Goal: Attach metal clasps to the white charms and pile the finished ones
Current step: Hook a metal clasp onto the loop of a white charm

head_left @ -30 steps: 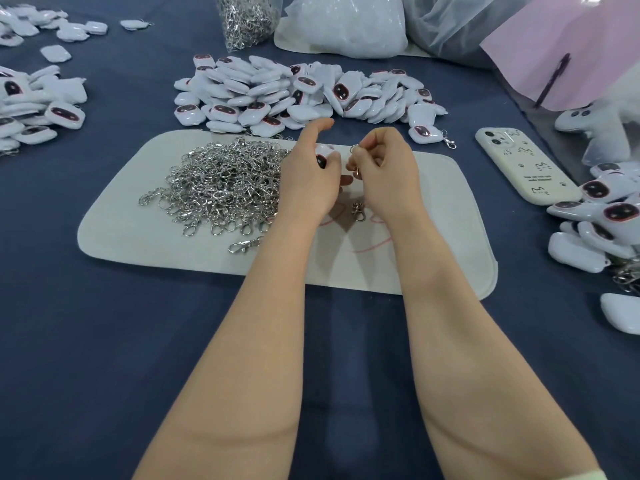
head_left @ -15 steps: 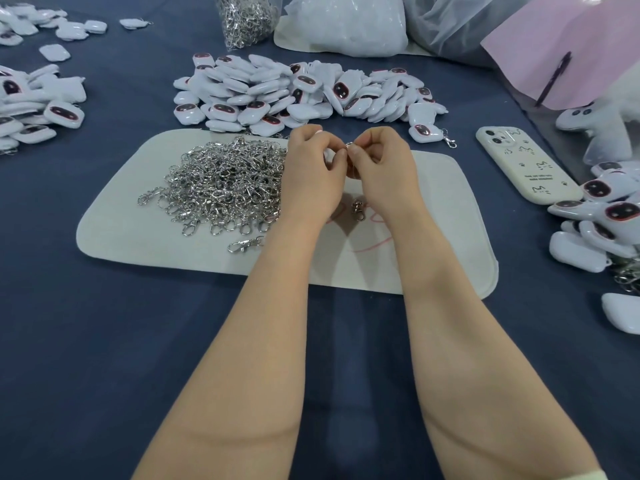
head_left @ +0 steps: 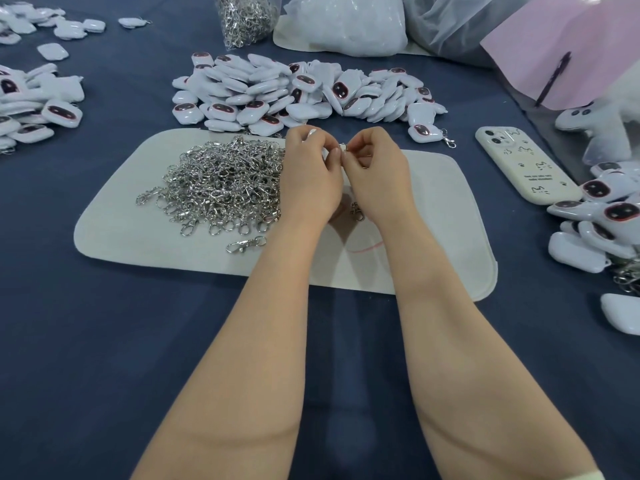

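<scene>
My left hand (head_left: pixel 311 174) and my right hand (head_left: pixel 375 171) meet fingertip to fingertip above the grey felt mat (head_left: pixel 138 220). The left hand holds a white charm, almost wholly hidden in its fingers. The right hand pinches a metal clasp (head_left: pixel 356 211), whose ring shows between the fingertips and whose hook hangs below the palm. A heap of loose silver clasps (head_left: pixel 225 181) lies on the mat just left of my left hand. Beyond the mat lies a large pile of white charms (head_left: pixel 294 91) with dark red faces.
More charm piles lie at the far left (head_left: pixel 34 105) and at the right edge (head_left: pixel 602 220), some with clasps. A cream phone (head_left: pixel 523 164) lies right of the mat. A bag of clasps (head_left: pixel 246 15), white bags and a pink sheet (head_left: pixel 571 53) stand at the back.
My left index finger, raised a second ago, has come down, and both hands have closed together fingertip to fingertip at the clasp's ring. The arms have stayed in place.
</scene>
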Demonstrator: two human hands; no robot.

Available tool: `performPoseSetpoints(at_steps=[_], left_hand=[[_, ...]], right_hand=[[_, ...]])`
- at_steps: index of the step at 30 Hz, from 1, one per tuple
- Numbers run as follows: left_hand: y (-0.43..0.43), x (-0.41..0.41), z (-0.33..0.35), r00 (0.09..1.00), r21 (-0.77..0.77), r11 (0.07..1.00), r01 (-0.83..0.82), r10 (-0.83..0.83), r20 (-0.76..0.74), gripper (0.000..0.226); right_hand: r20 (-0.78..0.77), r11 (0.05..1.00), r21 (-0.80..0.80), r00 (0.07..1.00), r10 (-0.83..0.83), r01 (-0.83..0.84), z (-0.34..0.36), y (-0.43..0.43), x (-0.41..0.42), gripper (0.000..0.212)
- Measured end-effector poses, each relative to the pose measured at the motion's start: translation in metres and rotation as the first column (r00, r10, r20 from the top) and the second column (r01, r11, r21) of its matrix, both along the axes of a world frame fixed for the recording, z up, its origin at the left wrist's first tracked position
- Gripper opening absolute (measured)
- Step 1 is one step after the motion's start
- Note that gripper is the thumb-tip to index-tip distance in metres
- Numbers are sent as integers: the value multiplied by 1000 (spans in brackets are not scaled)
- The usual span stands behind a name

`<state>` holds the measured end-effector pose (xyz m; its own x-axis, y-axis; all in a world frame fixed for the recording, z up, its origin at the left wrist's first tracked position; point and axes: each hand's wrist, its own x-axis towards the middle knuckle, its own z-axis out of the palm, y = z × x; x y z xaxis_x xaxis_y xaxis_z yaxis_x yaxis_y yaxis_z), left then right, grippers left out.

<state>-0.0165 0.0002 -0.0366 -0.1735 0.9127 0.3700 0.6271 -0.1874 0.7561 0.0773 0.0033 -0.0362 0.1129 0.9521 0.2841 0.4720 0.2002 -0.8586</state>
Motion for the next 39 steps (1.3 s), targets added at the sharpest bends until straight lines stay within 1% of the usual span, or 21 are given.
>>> performPoseSetpoints(at_steps=[6, 15, 25, 29, 34, 37, 39], left_hand=[[0, 1, -1, 1000, -3, 1000, -6, 6, 24, 14], [-1, 1, 0, 1000, -14, 1000, -6, 6, 29, 14], [0, 1, -1, 1000, -22, 1000, -3, 4, 18, 14], [1, 1, -3, 1000, -29, 1000, -3, 3, 1, 15], [1, 0, -2, 1000, -51, 999, 5, -6, -13, 17], [0, -1, -2, 1000, -53, 999, 1, -1, -4, 16], [0, 0, -2, 1000, -42, 999, -9, 9, 5, 16]], right_hand=[[-20, 1000, 7, 999, -29, 29, 1, 0, -2, 8], [34, 998, 17, 997, -68, 67, 0, 0, -3, 8], [11, 997, 8, 997, -72, 72, 0, 1, -2, 10], [-22, 999, -32, 999, -44, 43, -1, 1, -2, 11], [50, 999, -37, 999, 21, -19, -2, -1, -3, 13], [51, 998, -41, 998, 48, -46, -4, -2, -3, 11], [24, 998, -44, 998, 49, -48, -5, -1, -3, 9]])
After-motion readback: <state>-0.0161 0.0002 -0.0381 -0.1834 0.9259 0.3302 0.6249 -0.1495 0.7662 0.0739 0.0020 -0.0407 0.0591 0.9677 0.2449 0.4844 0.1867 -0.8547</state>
